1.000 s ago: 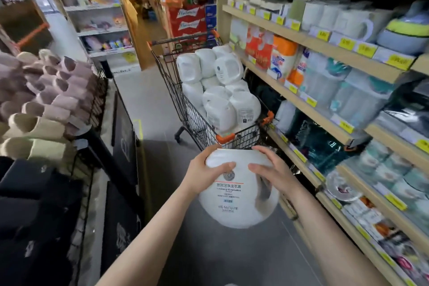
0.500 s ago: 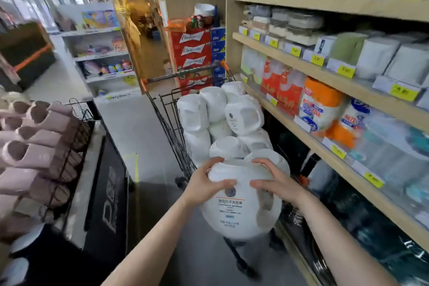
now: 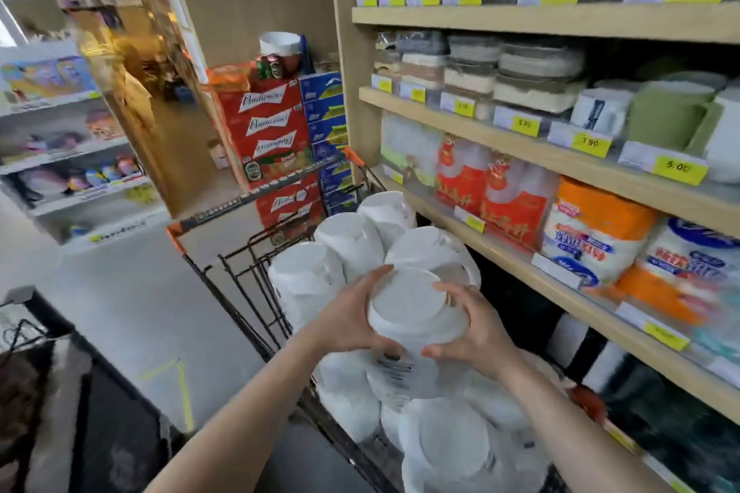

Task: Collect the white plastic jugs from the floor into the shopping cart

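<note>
Your left hand [image 3: 352,316] and right hand [image 3: 476,336] reach forward, fingers [image 3: 448,290] clamped on either side of a smooth, round white plastic jug [image 3: 412,312]. You hold it over the black wire shopping cart [image 3: 240,276], above the piled jugs [image 3: 352,240] beside wooden shelves [image 3: 520,18].

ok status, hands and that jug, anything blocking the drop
Left hand and right hand both grip the white jug. Jug above the shopping cart, not yet released. Cart heaped with jugs; little room.
</note>
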